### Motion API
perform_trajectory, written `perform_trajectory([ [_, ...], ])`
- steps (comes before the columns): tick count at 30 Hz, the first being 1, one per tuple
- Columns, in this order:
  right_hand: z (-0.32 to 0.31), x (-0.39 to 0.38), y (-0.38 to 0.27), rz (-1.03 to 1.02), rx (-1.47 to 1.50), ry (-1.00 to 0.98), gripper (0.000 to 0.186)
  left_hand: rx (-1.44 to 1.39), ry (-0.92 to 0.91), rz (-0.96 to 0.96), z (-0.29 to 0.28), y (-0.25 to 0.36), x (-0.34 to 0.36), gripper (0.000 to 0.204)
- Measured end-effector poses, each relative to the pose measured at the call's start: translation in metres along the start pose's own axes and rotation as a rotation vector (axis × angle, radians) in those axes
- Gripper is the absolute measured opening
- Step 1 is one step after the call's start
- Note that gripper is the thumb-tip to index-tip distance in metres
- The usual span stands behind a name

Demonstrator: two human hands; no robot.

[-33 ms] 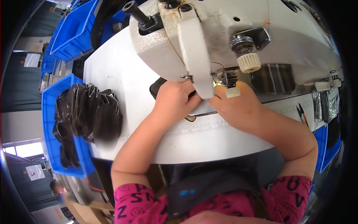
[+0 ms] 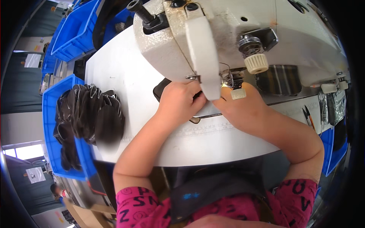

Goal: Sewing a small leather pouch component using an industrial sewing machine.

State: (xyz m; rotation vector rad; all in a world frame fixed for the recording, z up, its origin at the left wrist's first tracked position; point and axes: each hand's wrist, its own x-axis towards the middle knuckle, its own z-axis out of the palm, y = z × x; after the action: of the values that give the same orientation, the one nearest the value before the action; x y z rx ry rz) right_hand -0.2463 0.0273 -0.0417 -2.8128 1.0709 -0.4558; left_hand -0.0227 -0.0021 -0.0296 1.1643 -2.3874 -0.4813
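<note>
Barely anything has moved since the earlier frame: the cream-white metal sewing machine head (image 2: pixel 228 32) now sits slightly farther right in view, while both bare hands keep almost the same place beneath it. The bare left hand (image 2: pixel 178 99) lies over a black, round-cornered fabric piece (image 2: pixel 159 90), which shows at the hand's far left side on the white, smooth worktop (image 2: pixel 182 150). Its fingers are curled, thumb toward forefinger; I cannot tell how tightly they close or on what, since the long white machine lever (image 2: pixel 203 57) hangs in front of the tips. The bare right hand (image 2: pixel 245 110) is bent in from the other side, its fingers hidden behind the lever and a small cream ribbed knob (image 2: pixel 238 94), so their opening and hold cannot be told.

Between the wrists, a small tan-edged tab (image 2: pixel 195 120) pokes out. At left, a heap of black fabric pieces with zips (image 2: pixel 89 114) spills over a blue plastic bin (image 2: pixel 48 125) onto the worktop. At right lie a slim black-and-orange tool (image 2: pixel 308 117) and clear plastic packets (image 2: pixel 335 104), near 1 more blue bin (image 2: pixel 330 152).
</note>
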Motion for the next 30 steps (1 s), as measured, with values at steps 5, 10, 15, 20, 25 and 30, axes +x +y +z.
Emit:
perform_trajectory([
  [5,-0.003,0.001,-0.003,0.021,-0.090,-0.012,0.039,-0.091,0.075,-0.043,0.004,0.004,0.002,0.010],
  [10,0.002,0.001,0.002,0.040,-0.053,0.039,0.040,-0.054,0.098,-0.052,0.007,0.004,0.000,0.009],
  [15,0.006,-0.001,0.003,0.047,-0.008,0.089,0.021,-0.087,0.125,-0.059,0.005,0.005,0.000,0.010],
  [20,0.009,-0.003,0.002,0.050,-0.038,0.050,0.008,-0.023,0.019,-0.057,-0.003,0.010,0.000,0.015],
  [25,0.005,-0.002,0.000,0.049,-0.040,0.037,0.009,0.001,0.024,0.014,-0.005,0.007,0.000,0.016],
  [30,0.007,0.000,-0.001,0.052,-0.061,0.078,0.010,0.085,0.015,0.053,-0.001,0.008,-0.001,0.019],
])
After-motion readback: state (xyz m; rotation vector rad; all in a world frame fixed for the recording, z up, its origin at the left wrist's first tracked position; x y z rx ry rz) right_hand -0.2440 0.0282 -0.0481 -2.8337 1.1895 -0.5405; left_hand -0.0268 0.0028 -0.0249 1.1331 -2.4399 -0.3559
